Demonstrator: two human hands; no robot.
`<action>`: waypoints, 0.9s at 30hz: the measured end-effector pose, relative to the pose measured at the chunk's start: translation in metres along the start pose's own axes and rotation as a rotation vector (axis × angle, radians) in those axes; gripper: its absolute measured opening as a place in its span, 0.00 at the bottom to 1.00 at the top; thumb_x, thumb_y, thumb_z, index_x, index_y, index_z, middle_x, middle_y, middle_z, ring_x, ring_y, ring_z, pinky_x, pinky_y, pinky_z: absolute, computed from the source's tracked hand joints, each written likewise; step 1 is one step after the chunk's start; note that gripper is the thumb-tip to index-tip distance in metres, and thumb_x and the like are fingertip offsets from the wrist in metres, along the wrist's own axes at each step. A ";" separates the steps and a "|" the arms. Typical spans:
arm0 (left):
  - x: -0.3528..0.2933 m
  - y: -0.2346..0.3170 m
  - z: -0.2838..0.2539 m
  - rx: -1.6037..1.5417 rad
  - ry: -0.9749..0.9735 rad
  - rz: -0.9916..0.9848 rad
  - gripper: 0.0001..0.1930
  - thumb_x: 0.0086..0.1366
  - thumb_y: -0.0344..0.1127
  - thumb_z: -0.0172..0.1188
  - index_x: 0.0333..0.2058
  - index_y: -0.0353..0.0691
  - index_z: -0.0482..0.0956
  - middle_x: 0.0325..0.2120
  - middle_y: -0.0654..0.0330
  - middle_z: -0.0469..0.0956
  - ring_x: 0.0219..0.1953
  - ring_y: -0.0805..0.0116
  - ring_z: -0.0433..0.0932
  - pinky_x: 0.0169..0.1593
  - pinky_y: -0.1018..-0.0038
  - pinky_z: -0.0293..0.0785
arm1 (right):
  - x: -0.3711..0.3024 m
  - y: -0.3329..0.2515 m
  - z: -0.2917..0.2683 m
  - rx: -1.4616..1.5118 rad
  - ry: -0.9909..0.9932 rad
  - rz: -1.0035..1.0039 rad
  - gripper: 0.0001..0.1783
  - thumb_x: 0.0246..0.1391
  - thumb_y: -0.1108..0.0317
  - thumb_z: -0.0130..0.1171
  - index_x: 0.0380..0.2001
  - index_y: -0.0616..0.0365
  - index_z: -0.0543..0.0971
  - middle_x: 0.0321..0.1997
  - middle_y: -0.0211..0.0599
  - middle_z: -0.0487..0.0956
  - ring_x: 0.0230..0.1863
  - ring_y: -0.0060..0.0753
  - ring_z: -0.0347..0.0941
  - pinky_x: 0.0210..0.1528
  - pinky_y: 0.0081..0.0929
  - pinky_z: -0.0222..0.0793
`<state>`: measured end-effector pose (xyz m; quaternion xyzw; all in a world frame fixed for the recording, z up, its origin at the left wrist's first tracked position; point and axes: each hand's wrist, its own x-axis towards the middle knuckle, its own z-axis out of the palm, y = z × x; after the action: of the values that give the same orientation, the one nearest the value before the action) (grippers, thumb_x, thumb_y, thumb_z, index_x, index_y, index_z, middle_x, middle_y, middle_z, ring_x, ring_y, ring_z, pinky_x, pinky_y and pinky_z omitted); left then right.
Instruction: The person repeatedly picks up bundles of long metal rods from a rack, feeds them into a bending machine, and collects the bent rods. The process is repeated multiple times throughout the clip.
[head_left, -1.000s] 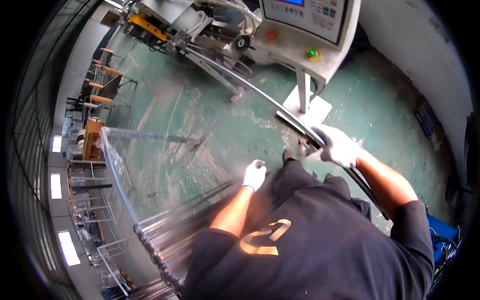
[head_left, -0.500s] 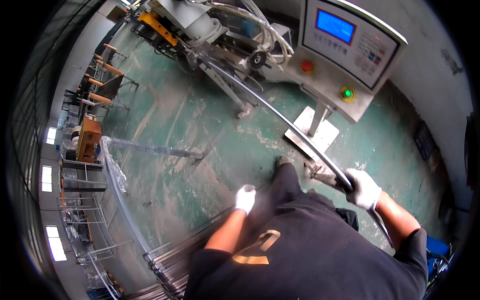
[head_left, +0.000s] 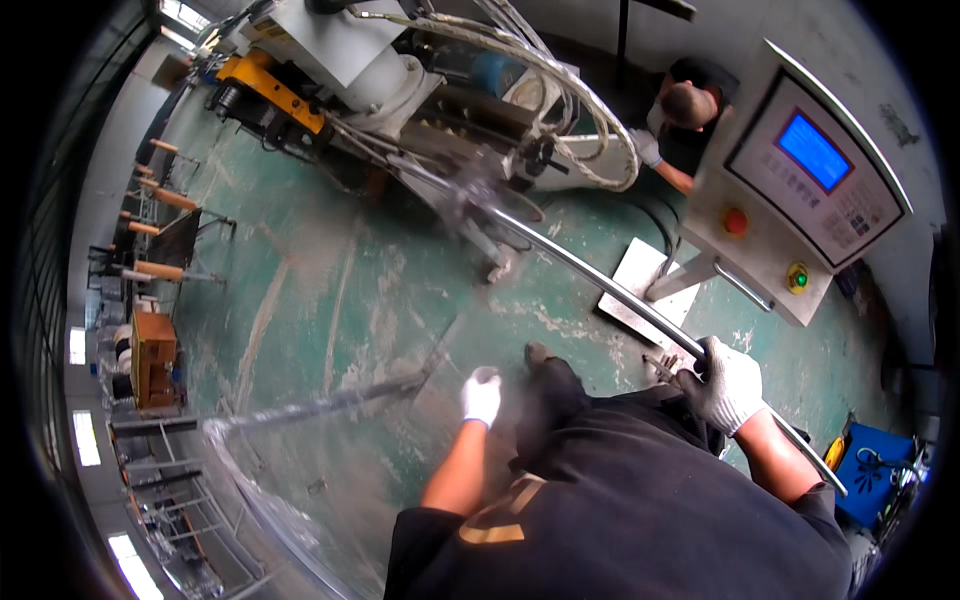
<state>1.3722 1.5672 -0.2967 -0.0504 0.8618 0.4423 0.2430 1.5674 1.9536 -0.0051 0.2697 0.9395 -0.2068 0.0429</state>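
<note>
My right hand [head_left: 728,386], in a white knit glove, is wrapped round a long, shiny metal tube [head_left: 600,279]. The tube runs from the machine at the upper left, past my right side, and its near end shows beyond my forearm. My left hand [head_left: 482,397], also gloved in white, hangs in front of my body with its fingers curled; nothing shows in it. It is apart from the tube. The far end of the tube is blurred beside the machine [head_left: 375,80], which has a yellow arm [head_left: 270,92] and thick hoses [head_left: 590,75].
Right of the tube stands a control panel [head_left: 800,170] on a pedestal with a white base plate [head_left: 650,290]. A co-worker [head_left: 690,110] crouches behind it, a gloved hand near the hoses. A plastic-wrapped frame [head_left: 300,405] lies left; a blue box [head_left: 872,470] stands right.
The view has swung, so the panel sits farther right and lower. A co-worker has come into sight behind it. My right hand still grips the tube; its near end now shows.
</note>
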 end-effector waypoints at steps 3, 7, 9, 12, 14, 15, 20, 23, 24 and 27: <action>0.055 -0.012 -0.074 -0.032 0.044 -0.076 0.10 0.66 0.29 0.65 0.44 0.37 0.86 0.40 0.57 0.88 0.44 0.66 0.84 0.52 0.69 0.78 | 0.028 -0.051 0.012 -0.066 0.115 0.096 0.14 0.56 0.57 0.71 0.38 0.55 0.81 0.30 0.46 0.84 0.33 0.53 0.84 0.38 0.45 0.79; 0.124 -0.093 -0.150 -0.294 0.212 -0.235 0.09 0.64 0.27 0.65 0.43 0.38 0.86 0.37 0.61 0.86 0.40 0.68 0.82 0.49 0.70 0.78 | 0.034 -0.054 0.034 -0.183 0.268 0.144 0.10 0.55 0.60 0.72 0.34 0.50 0.82 0.27 0.43 0.83 0.31 0.51 0.83 0.35 0.43 0.77; 0.135 -0.104 -0.165 -0.350 0.250 -0.218 0.08 0.64 0.22 0.63 0.41 0.38 0.85 0.28 0.64 0.81 0.29 0.72 0.77 0.35 0.73 0.73 | 0.037 -0.054 0.043 -0.243 0.333 0.159 0.09 0.52 0.63 0.72 0.33 0.50 0.81 0.27 0.42 0.82 0.31 0.51 0.82 0.36 0.44 0.76; 0.143 -0.115 -0.181 -0.540 0.126 -0.354 0.09 0.63 0.27 0.67 0.42 0.40 0.87 0.34 0.60 0.86 0.35 0.69 0.82 0.44 0.68 0.80 | 0.048 -0.067 0.059 -0.291 0.433 0.259 0.08 0.47 0.67 0.71 0.32 0.51 0.81 0.30 0.44 0.83 0.36 0.53 0.82 0.40 0.45 0.76; 0.157 -0.122 -0.176 -0.267 0.109 -0.297 0.10 0.63 0.34 0.68 0.43 0.41 0.88 0.36 0.56 0.88 0.38 0.64 0.85 0.46 0.64 0.81 | 0.058 -0.078 0.070 -0.274 0.487 0.349 0.09 0.47 0.68 0.70 0.32 0.51 0.81 0.31 0.44 0.82 0.36 0.55 0.82 0.41 0.46 0.77; 0.166 -0.100 -0.179 -0.089 0.094 -0.286 0.11 0.63 0.35 0.68 0.43 0.40 0.88 0.37 0.55 0.89 0.41 0.63 0.86 0.49 0.65 0.80 | 0.066 -0.092 0.076 -0.266 0.483 0.380 0.08 0.48 0.68 0.70 0.32 0.52 0.81 0.31 0.44 0.82 0.36 0.55 0.81 0.41 0.47 0.76; 0.260 -0.045 -0.233 0.028 0.063 -0.181 0.13 0.65 0.37 0.66 0.44 0.38 0.88 0.40 0.50 0.89 0.45 0.57 0.87 0.53 0.65 0.80 | 0.143 -0.181 0.100 -0.283 0.447 0.315 0.08 0.49 0.67 0.69 0.34 0.51 0.81 0.31 0.42 0.81 0.36 0.53 0.79 0.39 0.46 0.71; 0.350 -0.048 -0.293 -0.070 0.136 -0.111 0.13 0.64 0.37 0.66 0.45 0.40 0.88 0.41 0.51 0.89 0.46 0.59 0.87 0.52 0.66 0.80 | 0.198 -0.237 0.115 -0.362 0.603 0.121 0.10 0.55 0.62 0.68 0.32 0.55 0.80 0.28 0.45 0.79 0.32 0.56 0.78 0.35 0.47 0.71; 0.369 -0.042 -0.314 -0.101 0.140 -0.112 0.13 0.64 0.37 0.66 0.45 0.39 0.87 0.40 0.52 0.89 0.45 0.60 0.87 0.51 0.67 0.80 | 0.209 -0.239 0.124 -0.401 0.583 0.128 0.10 0.58 0.62 0.67 0.36 0.56 0.81 0.32 0.42 0.82 0.32 0.49 0.80 0.37 0.43 0.73; 0.417 -0.013 -0.372 -0.152 0.169 -0.088 0.11 0.64 0.35 0.66 0.43 0.39 0.87 0.37 0.56 0.89 0.42 0.66 0.86 0.49 0.69 0.80 | 0.238 -0.258 0.155 -0.475 0.566 0.178 0.10 0.58 0.61 0.66 0.37 0.55 0.82 0.34 0.41 0.83 0.35 0.47 0.80 0.38 0.42 0.73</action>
<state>0.8716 1.3202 -0.3168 -0.1437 0.8403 0.4892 0.1841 1.2250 1.8075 -0.0975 0.3791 0.9089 0.1041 -0.1392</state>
